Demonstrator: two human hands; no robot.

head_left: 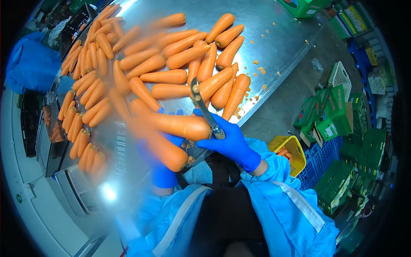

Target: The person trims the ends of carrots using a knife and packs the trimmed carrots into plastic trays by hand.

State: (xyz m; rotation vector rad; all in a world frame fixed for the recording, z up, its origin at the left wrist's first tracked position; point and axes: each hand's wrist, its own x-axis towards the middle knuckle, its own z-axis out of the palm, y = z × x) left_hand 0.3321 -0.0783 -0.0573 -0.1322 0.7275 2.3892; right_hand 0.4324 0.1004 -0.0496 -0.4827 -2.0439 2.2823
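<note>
Knife [206,113] sits clasped in right hand [233,143], while left hand [174,139] grips carrots [184,127].

Right hand [231,143] curled beside the blurred, partly hidden left hand [159,172].

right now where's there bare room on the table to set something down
The barest patch of the metal table lies between the upper-right carrots and the green box at the picture's top, with some orange scraps on it. It's crowded at centre and left, where carrots bunch, and around the right hand with its knife.
</note>
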